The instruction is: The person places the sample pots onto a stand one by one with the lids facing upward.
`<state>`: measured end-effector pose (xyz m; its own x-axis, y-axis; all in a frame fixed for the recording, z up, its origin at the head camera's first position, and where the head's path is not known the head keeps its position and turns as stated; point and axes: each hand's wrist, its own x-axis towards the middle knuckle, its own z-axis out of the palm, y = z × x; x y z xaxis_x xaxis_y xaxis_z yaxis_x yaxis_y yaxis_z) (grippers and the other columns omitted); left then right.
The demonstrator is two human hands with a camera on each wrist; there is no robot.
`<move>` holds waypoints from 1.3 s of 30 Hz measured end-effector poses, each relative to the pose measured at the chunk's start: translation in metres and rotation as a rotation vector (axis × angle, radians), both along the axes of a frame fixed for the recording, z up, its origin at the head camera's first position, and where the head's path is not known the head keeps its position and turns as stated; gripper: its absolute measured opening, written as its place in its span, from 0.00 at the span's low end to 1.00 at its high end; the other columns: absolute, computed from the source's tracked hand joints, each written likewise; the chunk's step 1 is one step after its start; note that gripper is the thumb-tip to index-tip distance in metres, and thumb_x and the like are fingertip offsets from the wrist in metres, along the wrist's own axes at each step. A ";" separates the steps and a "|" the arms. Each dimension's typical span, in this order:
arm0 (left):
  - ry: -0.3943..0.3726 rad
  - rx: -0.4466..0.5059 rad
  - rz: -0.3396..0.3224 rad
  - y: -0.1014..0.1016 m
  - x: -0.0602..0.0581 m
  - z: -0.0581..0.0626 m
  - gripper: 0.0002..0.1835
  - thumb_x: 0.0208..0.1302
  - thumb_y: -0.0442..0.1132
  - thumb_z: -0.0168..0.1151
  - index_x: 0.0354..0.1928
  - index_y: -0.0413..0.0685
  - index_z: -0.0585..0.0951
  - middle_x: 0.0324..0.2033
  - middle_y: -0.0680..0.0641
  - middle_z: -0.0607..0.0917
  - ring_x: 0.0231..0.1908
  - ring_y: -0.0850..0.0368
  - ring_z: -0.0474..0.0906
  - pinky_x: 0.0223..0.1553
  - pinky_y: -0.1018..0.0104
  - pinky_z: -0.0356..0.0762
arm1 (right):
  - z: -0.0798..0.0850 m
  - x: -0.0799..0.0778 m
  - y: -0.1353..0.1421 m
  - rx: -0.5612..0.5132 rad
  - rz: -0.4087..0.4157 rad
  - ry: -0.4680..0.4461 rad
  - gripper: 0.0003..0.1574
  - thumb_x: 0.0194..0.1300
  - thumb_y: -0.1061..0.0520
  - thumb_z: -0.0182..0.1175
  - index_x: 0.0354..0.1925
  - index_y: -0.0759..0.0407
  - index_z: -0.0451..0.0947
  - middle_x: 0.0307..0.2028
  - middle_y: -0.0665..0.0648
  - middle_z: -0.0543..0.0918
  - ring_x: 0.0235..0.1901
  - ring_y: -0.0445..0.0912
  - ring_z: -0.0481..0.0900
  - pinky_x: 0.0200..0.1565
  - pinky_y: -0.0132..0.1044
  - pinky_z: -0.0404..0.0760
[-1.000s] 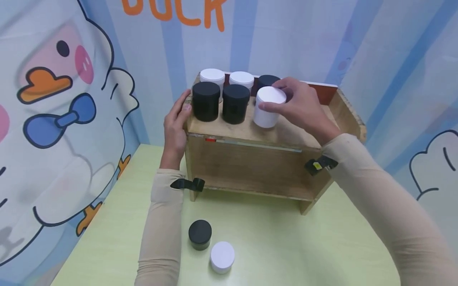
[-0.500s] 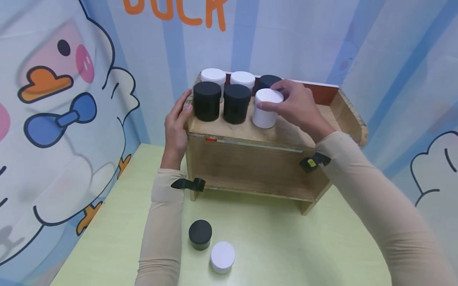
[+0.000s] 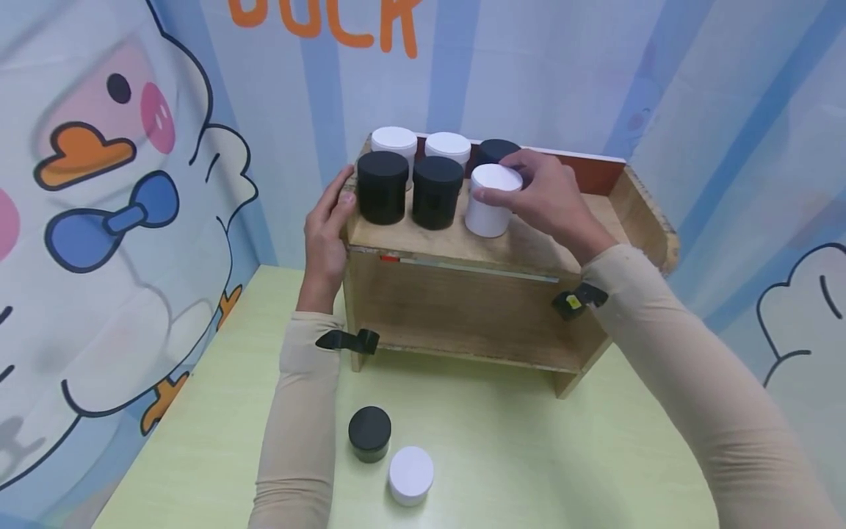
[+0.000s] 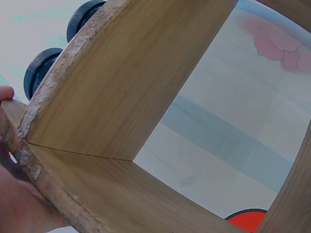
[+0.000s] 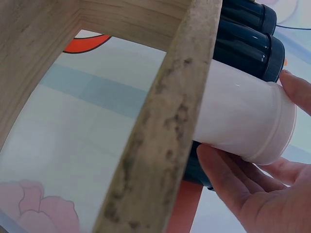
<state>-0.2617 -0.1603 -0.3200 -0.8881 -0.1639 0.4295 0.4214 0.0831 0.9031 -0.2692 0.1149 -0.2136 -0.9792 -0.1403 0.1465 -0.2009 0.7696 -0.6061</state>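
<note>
A white lidded jar [image 3: 489,209] stands on the top board of a small wooden shelf [image 3: 463,308], at the front right of the jars there. My right hand [image 3: 551,195] holds it near the lid, thumb in front and fingers round the back; the right wrist view shows the jar's base [image 5: 218,104] against the board. At the shelf's upper left corner, my left hand [image 3: 325,242] grips the side panel, thumb tip beside a black jar [image 3: 381,189]. A second black jar [image 3: 436,195] stands between that one and the held white jar.
Behind the front row stand two white jars [image 3: 393,139] and a black jar [image 3: 497,150], partly hidden. A short black jar [image 3: 369,433] and a short white jar [image 3: 410,476] sit on the pale green table [image 3: 529,455]. A printed curtain [image 3: 542,73] hangs behind.
My right hand has shifted the white jar slightly left, toward the middle black jar, and it has barely moved in the last half second. The left hand stays on the shelf.
</note>
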 end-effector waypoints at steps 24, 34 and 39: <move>0.002 0.012 -0.009 0.001 0.002 0.001 0.27 0.76 0.49 0.44 0.74 0.60 0.67 0.76 0.56 0.66 0.78 0.60 0.55 0.80 0.54 0.51 | 0.008 0.041 0.047 0.027 -0.016 0.066 0.53 0.54 0.28 0.69 0.67 0.57 0.70 0.60 0.63 0.80 0.57 0.57 0.81 0.58 0.57 0.79; 0.003 0.007 0.008 -0.002 0.000 0.001 0.27 0.76 0.50 0.44 0.74 0.61 0.68 0.76 0.57 0.66 0.78 0.60 0.55 0.80 0.53 0.50 | -0.001 0.078 0.045 -0.087 0.082 0.242 0.29 0.59 0.44 0.73 0.54 0.55 0.80 0.48 0.59 0.86 0.43 0.39 0.85 0.39 0.18 0.78; 0.004 0.009 -0.003 -0.001 0.000 0.001 0.26 0.76 0.49 0.44 0.74 0.60 0.68 0.76 0.57 0.66 0.78 0.61 0.55 0.80 0.55 0.50 | -0.028 0.089 0.043 -0.188 0.407 0.321 0.22 0.57 0.66 0.72 0.51 0.60 0.82 0.46 0.58 0.87 0.44 0.34 0.84 0.44 0.23 0.84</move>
<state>-0.2613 -0.1609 -0.3192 -0.8868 -0.1653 0.4315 0.4251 0.0742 0.9021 -0.1798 0.1577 -0.2420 -0.7531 -0.4412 0.4880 -0.6574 0.4753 -0.5847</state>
